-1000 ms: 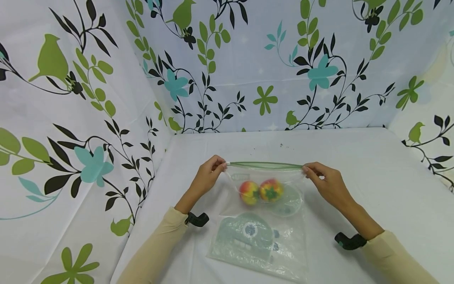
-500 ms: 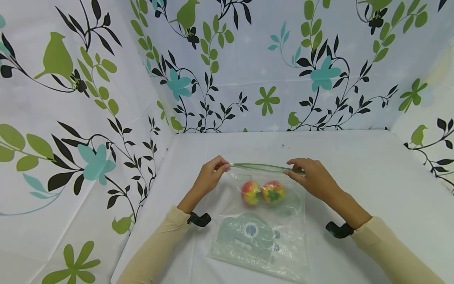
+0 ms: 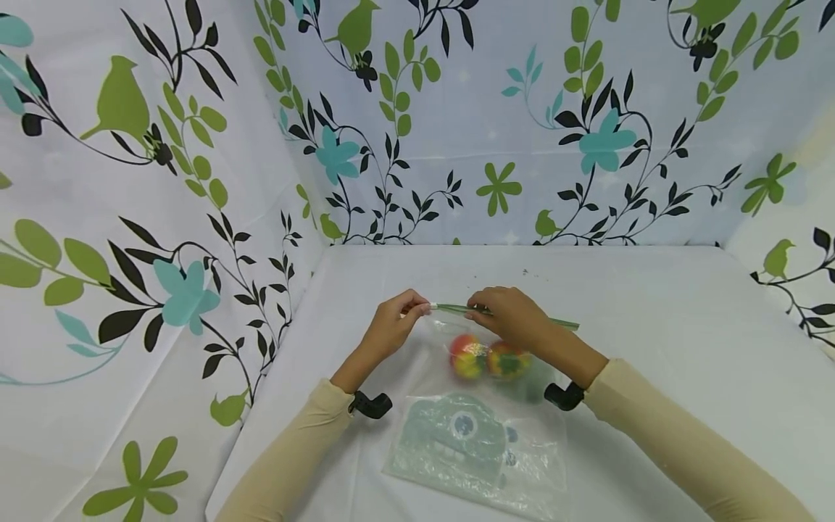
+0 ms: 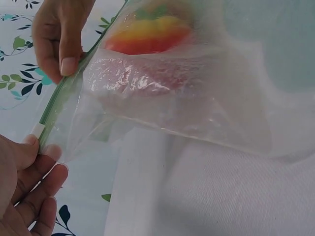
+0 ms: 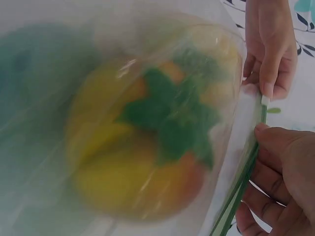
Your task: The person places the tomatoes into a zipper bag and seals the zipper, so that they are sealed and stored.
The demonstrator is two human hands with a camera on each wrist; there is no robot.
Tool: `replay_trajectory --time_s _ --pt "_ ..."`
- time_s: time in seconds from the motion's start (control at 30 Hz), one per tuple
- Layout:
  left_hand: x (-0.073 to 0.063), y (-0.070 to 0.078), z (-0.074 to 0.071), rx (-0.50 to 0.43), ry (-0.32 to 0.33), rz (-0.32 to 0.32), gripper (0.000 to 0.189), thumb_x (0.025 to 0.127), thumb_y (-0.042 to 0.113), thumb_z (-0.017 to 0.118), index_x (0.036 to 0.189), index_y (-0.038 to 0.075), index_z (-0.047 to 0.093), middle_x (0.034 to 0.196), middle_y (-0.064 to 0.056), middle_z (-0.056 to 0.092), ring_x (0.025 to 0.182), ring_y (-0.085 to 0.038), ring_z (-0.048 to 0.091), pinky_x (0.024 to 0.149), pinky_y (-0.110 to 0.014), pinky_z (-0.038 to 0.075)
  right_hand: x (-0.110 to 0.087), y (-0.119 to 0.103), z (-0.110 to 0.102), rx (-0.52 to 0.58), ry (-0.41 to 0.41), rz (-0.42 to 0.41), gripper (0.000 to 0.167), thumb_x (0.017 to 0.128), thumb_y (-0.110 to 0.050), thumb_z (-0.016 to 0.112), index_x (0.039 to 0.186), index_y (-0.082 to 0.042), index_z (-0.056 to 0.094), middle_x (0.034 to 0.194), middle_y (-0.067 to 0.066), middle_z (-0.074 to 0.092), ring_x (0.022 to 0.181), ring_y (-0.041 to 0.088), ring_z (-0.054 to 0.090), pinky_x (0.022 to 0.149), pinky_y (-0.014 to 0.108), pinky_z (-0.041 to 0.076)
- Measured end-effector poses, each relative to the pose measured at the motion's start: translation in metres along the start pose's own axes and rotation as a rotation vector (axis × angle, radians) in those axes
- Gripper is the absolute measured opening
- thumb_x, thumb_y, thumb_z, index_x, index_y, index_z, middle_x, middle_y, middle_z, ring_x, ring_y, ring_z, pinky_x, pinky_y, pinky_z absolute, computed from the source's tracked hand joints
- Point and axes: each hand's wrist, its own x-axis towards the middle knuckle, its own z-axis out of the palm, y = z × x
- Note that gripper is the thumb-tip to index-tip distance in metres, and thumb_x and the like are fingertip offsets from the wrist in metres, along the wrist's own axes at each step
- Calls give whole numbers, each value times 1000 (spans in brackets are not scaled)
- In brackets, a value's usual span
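A clear zip bag (image 3: 476, 449) with a green zip strip (image 3: 566, 324) lies on the white table, its mouth edge lifted toward the far side. Inside are two red-and-yellow fruits (image 3: 466, 360) with green leafy tops, seen through the film. My left hand (image 3: 389, 324) pinches the left end of the strip, next to a white slider (image 4: 38, 130). Close to it on the right, my right hand (image 3: 512, 317) pinches the strip between thumb and fingers. The rest of the strip runs out behind the right wrist. In the right wrist view, one fruit (image 5: 133, 147) fills the middle.
A one-eyed monster print (image 3: 453, 435) shows on the bag's lower part. The white tabletop (image 3: 665, 304) stretches around the bag. Patterned cloth (image 3: 496, 123) with leaves and birds hangs behind and at both sides. Black wrist cameras (image 3: 372, 404) sit on both wrists.
My right hand has moved left along the zip strip, from the bag's right corner to near the left hand. The left hand stays at the left corner. The fruits remain inside.
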Motion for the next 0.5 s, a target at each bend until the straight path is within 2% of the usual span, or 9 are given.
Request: replay_trajectory --time_s 0.27,0.5 --pt "1 0 0 9 -4 30 15 108 25 63 107 14 72 104 0 78 99 -19 72 90 -42 58 35 -26 14 43 -7 -46 21 102 -25 72 113 -8 77 101 2 77 90 17 70 86 39 59" --pt "0 -1 -3 3 -24 21 16 109 23 60 106 15 74 104 2 79 104 -20 72 94 -45 57 48 -35 25 32 28 -53 20 101 -28 73 103 -8 78 89 0 73 78 14 63 77 34 56"
